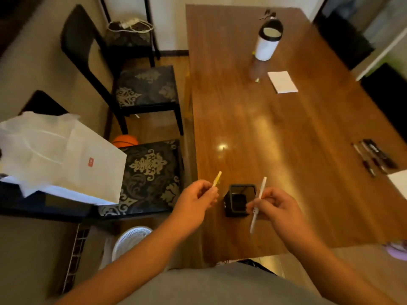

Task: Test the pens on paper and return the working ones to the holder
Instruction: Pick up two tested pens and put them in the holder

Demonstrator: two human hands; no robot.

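A black square pen holder (239, 200) stands near the front left corner of the wooden table (286, 128), and it looks empty. My left hand (196, 198) pinches a small yellow pen cap (217, 178) just left of the holder. My right hand (277, 208) grips a white pen (258, 204) just right of the holder, tip pointing down toward me. Several dark pens (374, 157) lie side by side at the table's right edge. A white notepad (282, 81) lies further back, and a sheet of white paper (399, 182) shows at the right edge.
A white tumbler with a black lid (267, 40) stands at the back of the table. Two patterned chairs (145, 177) stand left of the table, a white paper bag (61, 157) beside them. An orange basketball (125, 140) and a white fan (130, 241) sit on the floor.
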